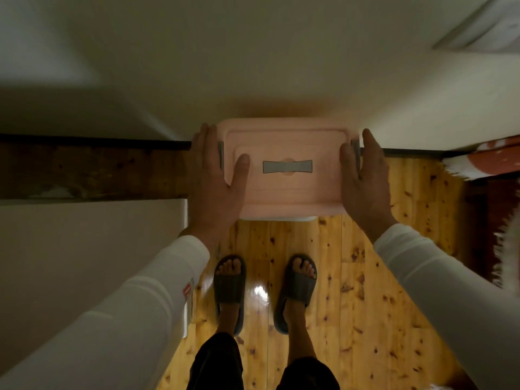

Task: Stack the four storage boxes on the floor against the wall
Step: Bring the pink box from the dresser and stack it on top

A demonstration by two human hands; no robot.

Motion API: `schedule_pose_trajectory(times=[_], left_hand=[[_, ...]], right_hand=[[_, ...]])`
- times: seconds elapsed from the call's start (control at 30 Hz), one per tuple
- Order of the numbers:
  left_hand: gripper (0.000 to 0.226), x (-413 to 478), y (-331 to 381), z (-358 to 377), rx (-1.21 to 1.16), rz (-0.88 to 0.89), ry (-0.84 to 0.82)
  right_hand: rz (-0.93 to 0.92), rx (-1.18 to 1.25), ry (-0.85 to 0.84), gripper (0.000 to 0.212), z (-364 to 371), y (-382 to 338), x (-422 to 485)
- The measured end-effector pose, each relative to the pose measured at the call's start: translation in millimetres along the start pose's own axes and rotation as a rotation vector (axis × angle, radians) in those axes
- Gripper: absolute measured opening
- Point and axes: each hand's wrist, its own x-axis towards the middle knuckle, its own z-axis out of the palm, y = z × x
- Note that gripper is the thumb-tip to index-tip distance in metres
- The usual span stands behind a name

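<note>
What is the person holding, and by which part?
The pink storage box, by its two short ends: left hand and right hand each clasp one, thumbs on top.

Dim warm light; glare on floor [260, 292]; blurred, distorted edges.

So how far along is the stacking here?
Looks done: a white rim shows under the pink storage box, so something sits beneath it, against the wall; how many boxes cannot be told. In hand: left hand and right hand grip the pink box's ends, thumbs on top. Left: releasing it; no other boxes in view.
</note>
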Motion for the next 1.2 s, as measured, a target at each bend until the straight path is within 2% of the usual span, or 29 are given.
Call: schedule_pose_trajectory(times=[0.23, 0.43, 0.6, 0.83, 1.07, 1.2], left_hand=[[0.063, -20.8, 31.4, -35.1, -0.048, 0.054, -0.032], [0.048, -39.0, 52.0, -66.4, -0.274, -0.062, -0.079], [0.037, -64.6, 73.7, -100.4, -0.333, -0.116, -0.121], [0.022, -89.1, 105.5, -165.3, -0.331, -0.074, -0.163], [0.029, -114.4, 130.6, -229.7, -0.259, 0.046, -0.142], [0.031, -134.9, 135.1, -260.8, -0.179, 0.084, -0.048]], right_hand=[[-0.011, 0.063, -0.018, 0.061, -25.3, -42.4, -36.8], [-0.05, 0.105, -0.034, 0.061, -50.0, -84.4, -68.0], [-0.099, 0.104, -0.023, 0.062, -78.3, -124.7, -97.8], [-0.116, 0.172, -0.021, 0.066, -112.6, -184.1, -144.9], [-0.166, 0.159, -0.074, 0.07, -133.0, -227.1, -191.6], [-0.319, 0.036, -0.15, 0.071, -146.8, -249.2, -211.0]])
